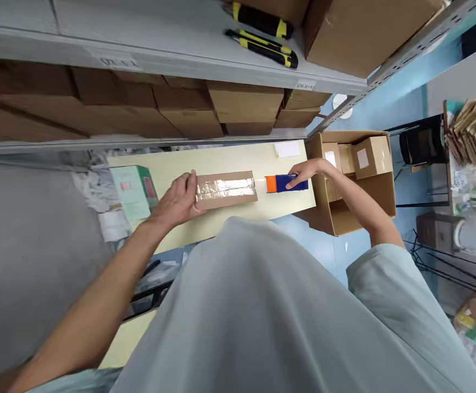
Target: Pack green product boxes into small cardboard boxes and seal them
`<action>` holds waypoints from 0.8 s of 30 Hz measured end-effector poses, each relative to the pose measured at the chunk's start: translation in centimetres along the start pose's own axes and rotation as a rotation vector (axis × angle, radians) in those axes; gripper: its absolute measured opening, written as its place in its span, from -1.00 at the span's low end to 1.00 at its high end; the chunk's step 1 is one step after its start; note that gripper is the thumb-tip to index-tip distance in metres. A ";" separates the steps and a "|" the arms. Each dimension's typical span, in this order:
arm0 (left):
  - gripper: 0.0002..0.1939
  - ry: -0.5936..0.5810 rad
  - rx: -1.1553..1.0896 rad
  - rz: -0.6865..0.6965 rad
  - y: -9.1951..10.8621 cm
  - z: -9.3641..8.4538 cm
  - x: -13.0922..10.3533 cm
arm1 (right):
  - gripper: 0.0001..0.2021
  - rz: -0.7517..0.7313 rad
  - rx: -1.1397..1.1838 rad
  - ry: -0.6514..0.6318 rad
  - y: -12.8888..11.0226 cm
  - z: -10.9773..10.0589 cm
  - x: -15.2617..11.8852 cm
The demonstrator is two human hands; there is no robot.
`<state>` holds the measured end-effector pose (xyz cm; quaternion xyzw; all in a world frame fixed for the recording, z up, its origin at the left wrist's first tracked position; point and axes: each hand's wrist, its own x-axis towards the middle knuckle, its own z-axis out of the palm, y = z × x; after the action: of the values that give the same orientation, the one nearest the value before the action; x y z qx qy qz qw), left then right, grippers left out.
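Note:
A narrow brown cardboard box (pixel 221 203) lies on the pale yellow tabletop (pixel 238 158), with shiny clear tape (pixel 232 188) running along its upper face. My left hand (pixel 178 197) grips the box's left end, thumb on top and fingers partly hidden. Just to the right of the box, my right hand (pixel 307 171) is closed around a blue and orange tape dispenser (pixel 271 184). The dispenser's orange end faces the box, with a small gap between them. Whether a tape strip spans that gap is hard to see.
A green and white box (pixel 134 191) stands at the table's left end. An open carton (pixel 344 224) with smaller boxes adjoins its right end. Above, a grey shelf (pixel 160 71) carries utility knives (pixel 262 48); brown cartons (pixel 246 103) line the level below. A white label (pixel 287 149) lies near the back edge.

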<state>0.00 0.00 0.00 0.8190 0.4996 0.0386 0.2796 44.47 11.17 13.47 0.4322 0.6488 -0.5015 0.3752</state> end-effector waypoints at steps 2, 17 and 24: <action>0.38 -0.025 0.014 -0.005 -0.3 -0.1 0.2 | -0.14 0.016 -0.013 0.008 0.0 0.3 0.8; 0.47 -0.012 0.091 -0.053 0.3 0.5 0.2 | -0.61 0.324 -0.140 0.358 -4.7 5.7 5.6; 0.65 0.041 0.004 -0.121 1.0 0.7 -0.2 | -0.64 0.283 -0.072 0.572 -4.4 6.6 2.7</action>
<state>0.98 -0.81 -0.06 0.7870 0.5538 0.0372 0.2694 39.79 4.65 11.02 0.6282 0.6786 -0.2791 0.2587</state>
